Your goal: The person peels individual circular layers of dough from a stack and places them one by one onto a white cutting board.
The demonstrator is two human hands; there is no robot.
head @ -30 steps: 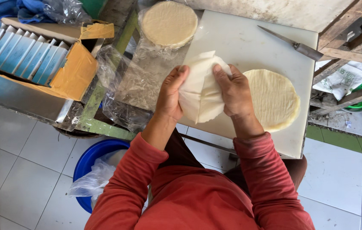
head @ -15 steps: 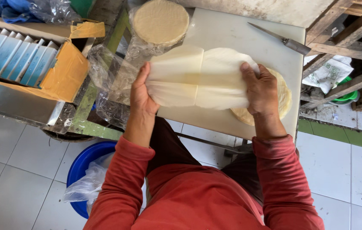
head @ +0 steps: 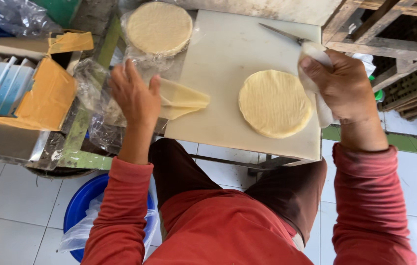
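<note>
While the left hand (head: 134,95) hovers with fingers spread over a thin folded sheet (head: 181,100) lying at the left edge of the white board (head: 228,54), touching it lightly at most and gripping nothing, the right hand (head: 343,86) is closed on another pale sheet (head: 321,110), lifted just off the right side of the round stack (head: 274,103). So the peeling looks well under way: one sheet is set aside, one is in hand, and the stack on the board is thick yet (a second stack (head: 158,27), wrapped in clear plastic, waits at the top, near the knife (head: 282,33)). Half a second ago both hands stretched one wide sheet between them above the board; now it is parted, the hands well apart, each with its own piece. The cardboard box (head: 17,83) and blue bucket (head: 85,201) sit where they were.
</note>
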